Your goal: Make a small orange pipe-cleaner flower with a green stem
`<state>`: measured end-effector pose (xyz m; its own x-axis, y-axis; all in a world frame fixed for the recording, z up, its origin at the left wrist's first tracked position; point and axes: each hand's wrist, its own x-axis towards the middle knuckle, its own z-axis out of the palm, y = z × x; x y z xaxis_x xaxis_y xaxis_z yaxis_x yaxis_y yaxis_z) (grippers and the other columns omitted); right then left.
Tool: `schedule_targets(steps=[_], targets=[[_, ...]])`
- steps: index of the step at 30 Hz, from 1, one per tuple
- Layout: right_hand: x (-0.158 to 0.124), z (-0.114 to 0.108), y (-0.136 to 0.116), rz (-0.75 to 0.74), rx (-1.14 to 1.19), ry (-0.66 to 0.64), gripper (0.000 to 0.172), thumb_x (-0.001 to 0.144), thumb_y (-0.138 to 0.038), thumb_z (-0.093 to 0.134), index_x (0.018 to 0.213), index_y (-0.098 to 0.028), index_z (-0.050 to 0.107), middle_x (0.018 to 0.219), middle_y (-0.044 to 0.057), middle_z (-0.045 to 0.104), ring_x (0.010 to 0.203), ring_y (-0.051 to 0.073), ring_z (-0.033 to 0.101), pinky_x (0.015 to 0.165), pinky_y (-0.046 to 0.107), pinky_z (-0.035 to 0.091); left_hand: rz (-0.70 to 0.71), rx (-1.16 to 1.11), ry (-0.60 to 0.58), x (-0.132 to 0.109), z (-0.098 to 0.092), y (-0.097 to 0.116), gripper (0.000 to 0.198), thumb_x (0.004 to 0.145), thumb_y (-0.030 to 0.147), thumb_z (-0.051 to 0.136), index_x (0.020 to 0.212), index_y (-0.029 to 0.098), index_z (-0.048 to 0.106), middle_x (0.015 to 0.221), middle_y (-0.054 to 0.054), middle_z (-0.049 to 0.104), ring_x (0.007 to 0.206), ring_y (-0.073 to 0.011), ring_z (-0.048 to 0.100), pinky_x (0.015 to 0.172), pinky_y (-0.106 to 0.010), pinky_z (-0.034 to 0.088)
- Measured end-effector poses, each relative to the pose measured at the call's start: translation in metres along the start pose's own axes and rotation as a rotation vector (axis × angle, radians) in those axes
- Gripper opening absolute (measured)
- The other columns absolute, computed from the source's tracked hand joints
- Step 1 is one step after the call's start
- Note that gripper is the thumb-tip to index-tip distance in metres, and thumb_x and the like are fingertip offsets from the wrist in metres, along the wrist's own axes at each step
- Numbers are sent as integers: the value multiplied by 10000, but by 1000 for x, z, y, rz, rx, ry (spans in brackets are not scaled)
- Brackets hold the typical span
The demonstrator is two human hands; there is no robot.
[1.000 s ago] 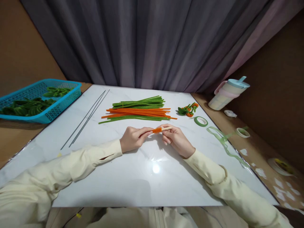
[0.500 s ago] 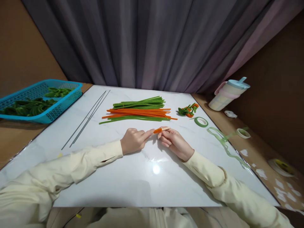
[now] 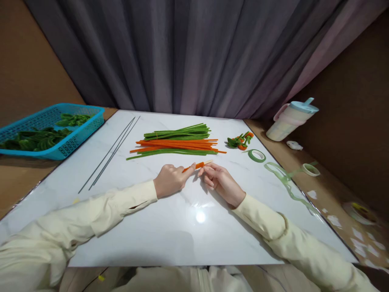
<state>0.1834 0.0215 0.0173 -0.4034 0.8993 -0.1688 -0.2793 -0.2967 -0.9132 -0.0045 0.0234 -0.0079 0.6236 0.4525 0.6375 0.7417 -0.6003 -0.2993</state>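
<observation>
An orange pipe cleaner point(image 3: 199, 165) is wound in a coil round a pale wooden stick point(image 3: 208, 162), in front of the pipe cleaner bundles. My left hand point(image 3: 172, 178) is closed at the coil's left end, its index finger stretched along it and an orange tail showing beside the finger. My right hand point(image 3: 223, 180) pinches the stick near the coil's right end between thumb and fingertips. Just beyond lie straight orange pipe cleaners point(image 3: 179, 144), with green pipe cleaners point(image 3: 179, 132) behind them and a few more green ones in front.
Thin dark wires point(image 3: 112, 152) lie at left, near a blue basket point(image 3: 57, 152) of green looped pieces. At right are small orange-and-green pieces point(image 3: 241, 141), green tape point(image 3: 257, 155), a loose pale green strip point(image 3: 279, 172), a tumbler point(image 3: 288, 121) and paper scraps point(image 3: 334, 221).
More of the orange coil shows between my hands. My left index finger now rests over its left part, and my right hand has shifted slightly left.
</observation>
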Motion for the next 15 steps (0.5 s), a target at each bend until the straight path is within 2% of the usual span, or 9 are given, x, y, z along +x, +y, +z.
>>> schedule_targets(steps=[4, 10, 12, 15], targets=[[1, 0, 0, 25, -27, 51, 99, 764, -208, 573, 727, -126, 530, 667, 7, 569, 429, 41, 339, 394, 187, 317, 63, 78, -34, 2, -2, 2, 357, 781, 125, 415, 1086, 160, 599, 470, 12, 508, 335, -117, 441, 384, -229, 267], [1, 1, -4, 84, 20, 84, 99, 725, -176, 602, 699, -141, 513, 546, -21, 523, 440, 58, 364, 405, 177, 337, 192, 186, 29, 5, -4, 2, 322, 857, 118, 356, 1076, 130, 592, 433, 22, 438, 307, -102, 383, 360, -216, 262], [1, 0, -6, 105, 32, 67, 111, 746, -211, 588, 692, -150, 513, 522, -24, 515, 430, 66, 379, 398, 183, 335, 211, 204, 15, 5, -4, 2, 341, 868, 105, 328, 1100, 121, 577, 442, 14, 447, 321, -104, 394, 358, -214, 274], [2, -3, -9, 155, 21, 42, 232, 808, -310, 531, 640, -152, 505, 518, -6, 533, 403, 69, 384, 386, 195, 323, 229, 211, -17, 5, -4, 2, 359, 877, 100, 298, 1122, 100, 560, 458, -1, 463, 336, -107, 406, 359, -214, 291]])
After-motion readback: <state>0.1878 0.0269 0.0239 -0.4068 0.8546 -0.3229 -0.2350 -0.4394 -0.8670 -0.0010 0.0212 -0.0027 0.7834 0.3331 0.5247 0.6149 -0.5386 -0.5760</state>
